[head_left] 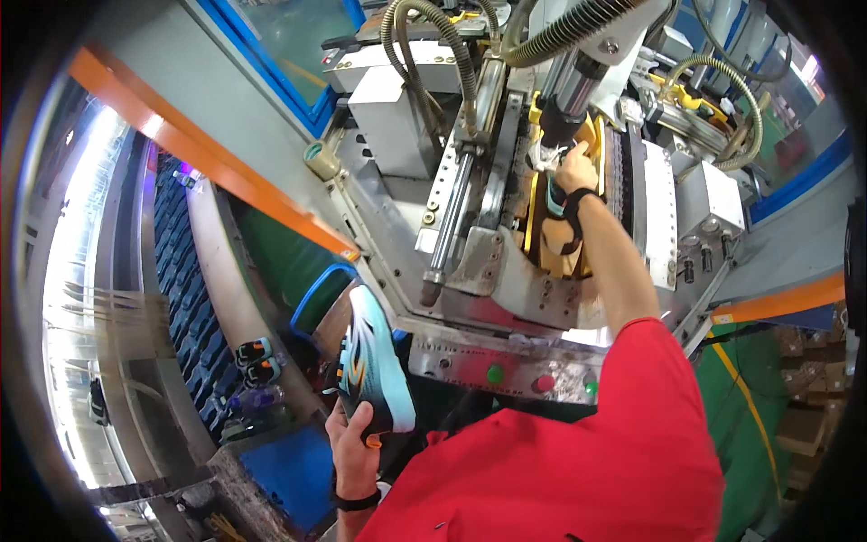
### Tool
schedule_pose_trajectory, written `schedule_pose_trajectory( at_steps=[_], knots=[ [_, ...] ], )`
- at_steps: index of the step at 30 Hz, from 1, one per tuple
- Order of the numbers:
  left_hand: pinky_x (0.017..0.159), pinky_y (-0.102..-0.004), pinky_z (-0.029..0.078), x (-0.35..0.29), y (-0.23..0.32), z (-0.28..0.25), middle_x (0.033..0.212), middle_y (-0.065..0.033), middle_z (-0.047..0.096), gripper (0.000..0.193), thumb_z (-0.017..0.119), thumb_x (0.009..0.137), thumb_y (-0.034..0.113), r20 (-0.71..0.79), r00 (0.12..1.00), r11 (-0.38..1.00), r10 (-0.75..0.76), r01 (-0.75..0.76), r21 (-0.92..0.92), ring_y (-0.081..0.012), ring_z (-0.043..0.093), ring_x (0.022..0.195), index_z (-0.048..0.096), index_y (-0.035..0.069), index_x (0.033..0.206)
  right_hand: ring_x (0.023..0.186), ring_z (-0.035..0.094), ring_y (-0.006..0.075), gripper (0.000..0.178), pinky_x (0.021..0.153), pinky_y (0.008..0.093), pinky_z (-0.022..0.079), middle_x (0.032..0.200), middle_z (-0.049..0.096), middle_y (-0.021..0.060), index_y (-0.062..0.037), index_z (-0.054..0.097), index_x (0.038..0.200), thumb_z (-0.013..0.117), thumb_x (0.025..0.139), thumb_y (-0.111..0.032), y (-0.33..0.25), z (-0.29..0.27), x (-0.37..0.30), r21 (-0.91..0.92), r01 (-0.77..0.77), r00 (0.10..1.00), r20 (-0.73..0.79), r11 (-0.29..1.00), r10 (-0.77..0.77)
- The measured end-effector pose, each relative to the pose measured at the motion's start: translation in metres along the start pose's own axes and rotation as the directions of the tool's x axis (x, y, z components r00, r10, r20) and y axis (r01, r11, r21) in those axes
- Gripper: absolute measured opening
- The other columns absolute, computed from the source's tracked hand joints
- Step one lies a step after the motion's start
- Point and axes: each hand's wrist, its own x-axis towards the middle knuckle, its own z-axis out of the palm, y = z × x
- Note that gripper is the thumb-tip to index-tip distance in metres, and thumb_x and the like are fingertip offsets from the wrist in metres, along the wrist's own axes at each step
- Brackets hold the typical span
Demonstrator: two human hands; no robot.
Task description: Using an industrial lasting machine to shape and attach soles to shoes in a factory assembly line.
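Note:
A sneaker [377, 361] in light blue, white and black, with orange accents, stands toe up in my left hand [355, 444]. My fingers and thumb are wrapped round its heel end. Ahead and to the right, my right hand [578, 172] reaches into the press machine. Its fingers are closed on a second sneaker [553, 194], pale with a teal side, partly hidden by the hand. This shoe sits between yellow pads [591, 137], under a dark, thick press cylinder [562, 116]. Black bands circle both my wrists.
A control panel [470, 369] with green and red buttons runs along the machine's front. On the left, a conveyor [194, 298] carries another dark shoe [257, 359]. An orange beam [217, 154] crosses the left side. Cardboard boxes [802, 429] are stacked at the far right.

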Motion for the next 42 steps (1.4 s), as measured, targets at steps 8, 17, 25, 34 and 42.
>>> schedule_pose_trajectory(
  at_steps=[8,17,25,34,42],
  knots=[
    [0.048,-0.0198,0.041,-0.039,-0.035,-0.008,0.092,-0.0025,0.068,0.017,0.065,0.09,0.021,-0.293,0.955,0.993,-0.043,0.009,-0.115,-0.0143,0.064,0.069,0.063,0.008,0.1,0.082,0.062,0.0352,0.011,0.068,0.0448,0.052,0.086,0.063,0.017,-0.0049,0.06,0.091,0.059,0.082,-0.01,-0.023,-0.11,-0.264,0.427,0.588,0.766,-0.02,0.687,-0.643],
    [0.051,-0.0224,0.044,-0.059,-0.05,0.003,0.092,-0.0042,0.068,0.02,0.065,0.09,0.021,-0.284,0.951,0.99,-0.119,0.092,-0.109,-0.0162,0.065,0.072,0.061,0.007,0.104,0.106,0.055,0.035,0.022,0.076,0.0478,0.052,0.108,0.053,0.017,-0.0063,0.054,0.105,0.057,0.084,-0.014,0.058,0.074,-0.386,0.416,0.664,0.567,0.262,0.622,-0.781],
    [0.075,-0.0356,0.054,-0.063,-0.062,-0.012,0.108,-0.0074,0.067,0.028,0.061,0.092,0.02,-0.206,0.974,0.978,-0.099,0.058,-0.198,-0.022,0.067,0.094,0.059,0.005,0.116,0.086,0.064,0.0299,0.026,0.066,0.0406,0.053,0.11,0.053,0.0191,-0.005,0.054,0.114,0.057,0.09,-0.015,0.019,-0.031,-0.339,0.691,0.548,0.569,0.105,0.471,-0.816],
    [0.082,-0.0405,0.054,-0.056,-0.072,-0.013,0.113,-0.0093,0.066,0.033,0.063,0.092,0.021,-0.192,0.977,0.969,-0.092,0.043,-0.245,-0.0238,0.065,0.1,0.056,0.005,0.121,0.086,0.063,0.0208,0.047,0.072,0.0334,0.051,0.098,0.065,0.0122,0.0012,0.061,0.11,0.079,0.073,-0.02,-0.101,-0.302,-0.015,0.575,0.723,0.686,-0.668,0.383,-0.29],
    [0.07,-0.0347,0.054,-0.07,-0.079,0.011,0.101,-0.007,0.068,0.023,0.063,0.092,0.019,-0.273,0.959,0.964,-0.073,-0.002,-0.266,-0.0205,0.067,0.088,0.061,0.003,0.109,0.076,0.065,0.021,0.045,0.066,0.0337,0.053,0.087,0.068,0.0135,0.0034,0.063,0.104,0.077,0.07,-0.022,-0.11,-0.299,-0.006,0.669,0.68,0.733,-0.613,0.299,-0.295]
  ],
)
